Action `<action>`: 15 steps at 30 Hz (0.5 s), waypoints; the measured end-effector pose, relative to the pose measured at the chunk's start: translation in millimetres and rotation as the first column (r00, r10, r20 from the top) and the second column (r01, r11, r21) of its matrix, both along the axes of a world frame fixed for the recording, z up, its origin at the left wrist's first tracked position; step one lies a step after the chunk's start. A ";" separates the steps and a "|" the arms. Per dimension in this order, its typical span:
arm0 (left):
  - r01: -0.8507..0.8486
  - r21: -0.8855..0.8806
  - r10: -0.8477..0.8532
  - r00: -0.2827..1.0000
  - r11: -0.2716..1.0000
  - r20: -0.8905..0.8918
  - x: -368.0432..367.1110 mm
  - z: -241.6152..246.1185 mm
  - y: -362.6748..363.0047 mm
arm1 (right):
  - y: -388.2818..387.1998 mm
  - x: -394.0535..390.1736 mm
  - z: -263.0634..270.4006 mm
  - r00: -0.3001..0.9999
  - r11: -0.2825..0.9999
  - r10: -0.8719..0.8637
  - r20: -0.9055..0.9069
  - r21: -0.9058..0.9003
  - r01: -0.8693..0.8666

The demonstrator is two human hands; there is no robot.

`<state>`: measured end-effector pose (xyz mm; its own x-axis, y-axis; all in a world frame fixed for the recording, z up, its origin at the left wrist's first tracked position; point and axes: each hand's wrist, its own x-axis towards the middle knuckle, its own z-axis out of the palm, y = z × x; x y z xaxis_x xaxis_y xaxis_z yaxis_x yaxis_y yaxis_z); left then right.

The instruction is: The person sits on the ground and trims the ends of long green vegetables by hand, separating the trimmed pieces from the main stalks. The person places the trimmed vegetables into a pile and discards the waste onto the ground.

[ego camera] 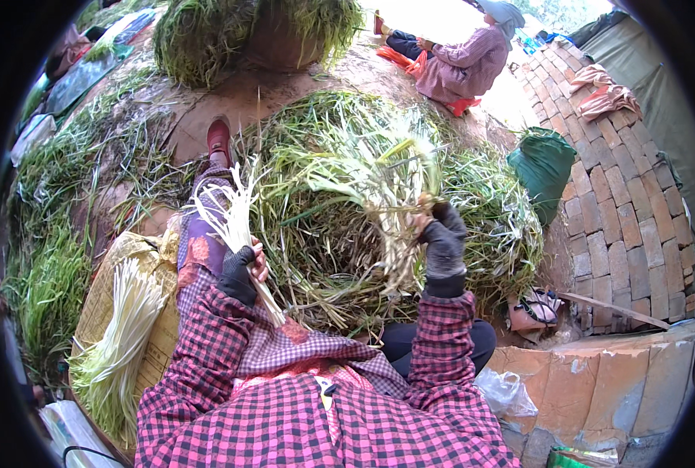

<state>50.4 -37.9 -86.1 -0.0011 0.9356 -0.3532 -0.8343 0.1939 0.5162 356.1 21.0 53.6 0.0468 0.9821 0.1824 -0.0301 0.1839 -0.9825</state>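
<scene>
My left hand point(247, 266), in a dark fingerless glove, grips a small bundle of pale stalks point(235, 222) above my lap. My right hand point(438, 231), in a grey and black glove, holds a loose clump of dry and green leaves point(391, 205); its far end is blurred. Below that hand spreads a large heap of green and yellowed leaves point(312, 257) with a darker hollow in its middle. On a yellow woven sack point(154, 345) at my left lies a larger bundle of white stalks with yellow-green ends point(122, 327).
Leafy plants point(49, 281) lie along the left, and a leafy pile point(207, 41) stands ahead. A person point(470, 64) sits at the upper right with red strips. Right are a green bag point(541, 167), stacked bricks point(622, 199), a wooden stick point(613, 310) and a clear plastic bag point(505, 392).
</scene>
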 end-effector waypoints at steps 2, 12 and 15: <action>0.040 0.008 -0.040 0.999 0.999 0.023 0.5 4.3 -0.2 | -3.0 3.6 -6.7 0.996 0.996 0.089 0.004 -0.031 -0.089; 0.164 0.131 -0.149 0.982 0.978 -0.113 26.3 55.8 -14.8 | -54.3 -49.3 -113.3 0.972 0.927 0.153 0.179 -0.367 -0.078; 0.167 0.045 -0.153 0.962 0.985 -0.227 43.1 64.4 -14.7 | -69.2 -67.0 -92.4 0.885 0.931 0.233 0.403 -0.354 -0.085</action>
